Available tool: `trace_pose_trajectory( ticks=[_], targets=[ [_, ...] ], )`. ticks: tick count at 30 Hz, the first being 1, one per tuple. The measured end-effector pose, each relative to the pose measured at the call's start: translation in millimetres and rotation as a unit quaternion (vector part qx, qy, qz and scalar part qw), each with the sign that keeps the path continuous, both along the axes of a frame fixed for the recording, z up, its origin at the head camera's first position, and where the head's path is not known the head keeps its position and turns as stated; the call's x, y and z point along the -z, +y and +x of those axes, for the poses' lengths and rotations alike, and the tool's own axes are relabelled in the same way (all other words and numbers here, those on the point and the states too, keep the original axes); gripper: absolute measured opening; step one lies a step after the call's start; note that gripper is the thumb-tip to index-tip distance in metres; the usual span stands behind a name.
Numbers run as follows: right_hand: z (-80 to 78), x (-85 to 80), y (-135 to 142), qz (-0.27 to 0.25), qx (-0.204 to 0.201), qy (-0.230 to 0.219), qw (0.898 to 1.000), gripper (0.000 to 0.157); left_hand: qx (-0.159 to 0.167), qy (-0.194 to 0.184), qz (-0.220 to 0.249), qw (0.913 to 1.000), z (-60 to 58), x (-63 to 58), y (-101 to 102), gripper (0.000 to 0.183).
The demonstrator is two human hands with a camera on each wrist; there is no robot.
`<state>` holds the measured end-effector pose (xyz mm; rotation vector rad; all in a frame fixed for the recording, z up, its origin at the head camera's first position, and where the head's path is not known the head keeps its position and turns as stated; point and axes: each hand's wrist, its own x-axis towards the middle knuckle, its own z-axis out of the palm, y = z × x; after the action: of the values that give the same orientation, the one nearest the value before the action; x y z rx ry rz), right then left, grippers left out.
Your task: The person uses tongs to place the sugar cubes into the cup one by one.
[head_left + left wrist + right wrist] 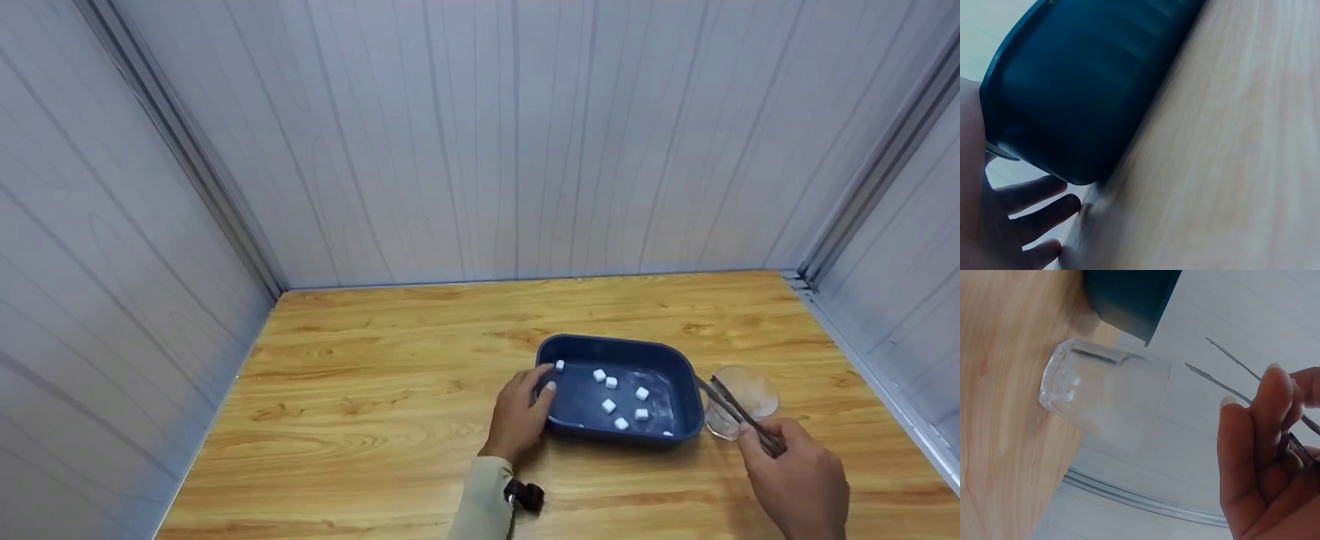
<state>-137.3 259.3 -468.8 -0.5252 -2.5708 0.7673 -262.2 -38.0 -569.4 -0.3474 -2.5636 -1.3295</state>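
A dark blue rectangular tub (622, 435) stands on the table with several small white cubes (608, 406) spread over its floor. My left hand (517, 412) grips the tub's left rim, thumb over the inside; in the left wrist view its other fingers (1047, 216) extend past the tub's corner. In my right hand (799, 472) is a pair of metal tweezers (1210, 377), tips apart with nothing between them. Those serrated tips point toward a clear glass (1112, 394) and overlap it in the head view. Whitish specks show near the glass's base.
The wood-grain table (360, 390) lies under everything. Pale panel walls (480, 150) close it in at the back, left and right. The glass stands just right of the tub. A dark band (525, 495) sits at my left wrist.
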Motion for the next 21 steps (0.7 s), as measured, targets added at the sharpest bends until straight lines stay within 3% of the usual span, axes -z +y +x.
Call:
trace_pose_trajectory(
  ticks=[7,14,21],
  targets=[
    [-2.4,5.7,-10,0.013,-0.027,0.03,0.999,0.019,0.0,0.007,-0.001,1.0,-1.8,3.4,-1,0.037],
    [-3.7,12.0,-18,0.007,-0.056,0.0,0.998,0.023,0.001,0.015,0.0,0.9999,-0.4,2.6,0,0.035],
    [-7.3,19.3,-24,0.019,-0.076,0.002,0.997,0.021,-0.003,0.014,-0.002,0.9999,-0.1,1.4,1,0.034]
  ],
)
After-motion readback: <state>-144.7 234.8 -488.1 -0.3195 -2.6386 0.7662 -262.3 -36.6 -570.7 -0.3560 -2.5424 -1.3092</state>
